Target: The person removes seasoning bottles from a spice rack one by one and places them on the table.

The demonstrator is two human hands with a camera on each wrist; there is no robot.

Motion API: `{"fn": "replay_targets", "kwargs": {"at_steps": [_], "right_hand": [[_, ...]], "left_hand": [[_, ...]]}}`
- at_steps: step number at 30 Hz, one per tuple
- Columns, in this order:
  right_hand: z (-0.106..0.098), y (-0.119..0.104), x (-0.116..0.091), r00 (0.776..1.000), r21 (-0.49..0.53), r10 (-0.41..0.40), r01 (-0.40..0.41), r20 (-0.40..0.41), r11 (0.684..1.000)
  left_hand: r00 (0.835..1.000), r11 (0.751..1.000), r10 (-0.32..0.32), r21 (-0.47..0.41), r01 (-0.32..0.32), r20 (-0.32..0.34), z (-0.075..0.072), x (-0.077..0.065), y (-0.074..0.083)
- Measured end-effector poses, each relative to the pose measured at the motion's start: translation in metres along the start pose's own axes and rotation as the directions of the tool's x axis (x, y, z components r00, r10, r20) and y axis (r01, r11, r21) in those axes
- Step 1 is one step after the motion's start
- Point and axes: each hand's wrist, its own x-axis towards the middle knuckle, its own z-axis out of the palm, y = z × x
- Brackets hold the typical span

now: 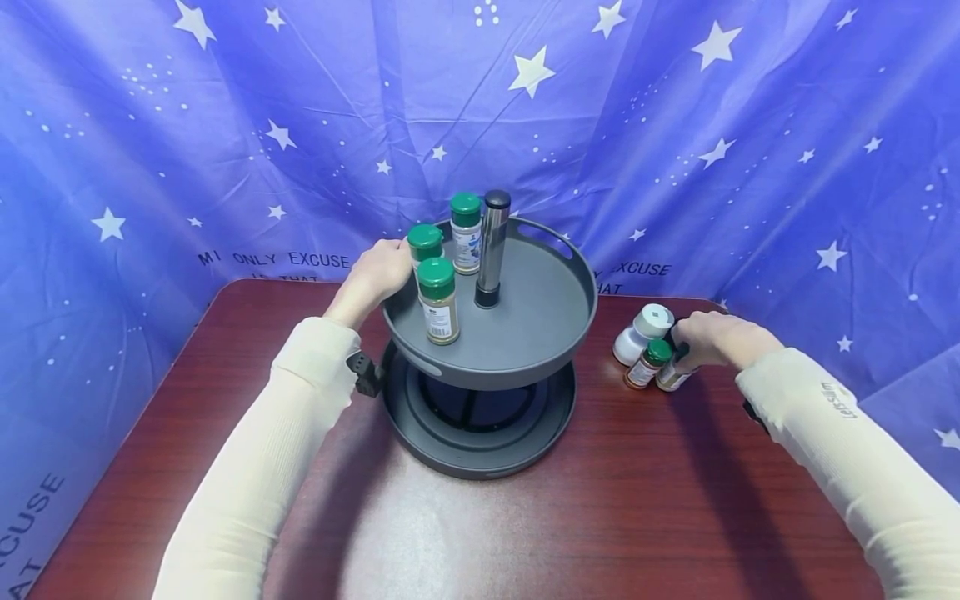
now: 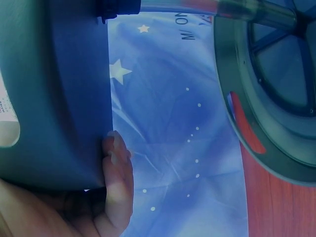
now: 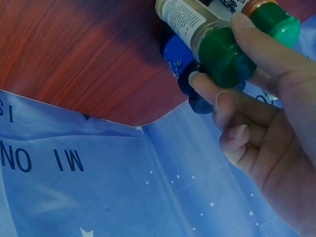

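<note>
A grey two-tier turntable tray (image 1: 517, 333) stands on the table with a steel post (image 1: 492, 250) in its middle. My left hand (image 1: 378, 271) grips the upper tier's left rim; in the left wrist view its fingers (image 2: 118, 182) curl under the tray (image 2: 74, 98). Beside that hand, three green-capped spice jars (image 1: 441, 321) stand on the upper tier. At the right, my right hand (image 1: 716, 337) pinches a spice jar (image 1: 671, 381) by its top. The right wrist view shows thumb and index finger about its green cap (image 3: 227, 57).
Close by the right hand stand another green-capped jar (image 1: 641, 375), a white container (image 1: 637, 335) with a pale lid, and a dark blue bottle (image 3: 177, 57). The lower tier (image 1: 480, 471) sits beneath the upper one. A blue star-printed cloth (image 1: 450, 108) hangs behind the reddish-brown table (image 1: 480, 542).
</note>
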Motion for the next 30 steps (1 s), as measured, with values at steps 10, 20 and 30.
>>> {"fn": "replay_targets", "kwargs": {"at_steps": [10, 20, 30], "right_hand": [[0.0013, -0.0020, 0.0029, 0.999, 0.073, 0.018, -0.021, 0.033, 0.997], [0.0017, -0.0048, 0.0034, 1.000, -0.005, 0.005, -0.005, -0.010, 1.000], [0.0016, -0.0081, 0.0034, 0.998, -0.094, 0.036, -0.042, -0.057, 0.995]], "left_hand": [[1.000, 1.000, 0.010, -0.006, -0.010, -0.003, 0.0003, 0.0000, -0.0015], [1.000, 1.000, -0.003, -0.012, 0.003, 0.002, 0.0000, -0.0008, -0.0005], [1.000, 1.000, 0.009, -0.008, -0.009, -0.003, 0.0004, -0.0003, -0.0004]]}}
